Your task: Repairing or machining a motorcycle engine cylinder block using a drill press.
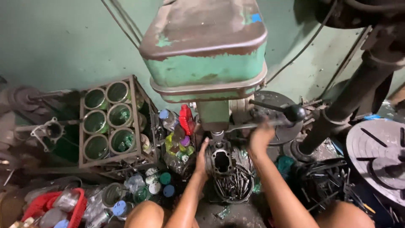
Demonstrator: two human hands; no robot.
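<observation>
A worn green drill press [206,55] fills the middle of the head view. Under its spindle sits a dark metal casting [222,160] with a rounded rectangular opening. My left hand [201,158] presses flat against the casting's left side, holding it steady. My right hand [260,136] is blurred as it grips a feed lever; another lever's black ball knob [295,112] sticks out to its right. A round tray of drill bits [234,185] lies just below the casting.
A metal crate of green cans [110,122] stands at left, with plastic bottles [179,135] beside it. A red basket [59,207] sits bottom left. A second machine's column [350,97] and round slotted table [379,156] are at right. My bare knees frame the bottom.
</observation>
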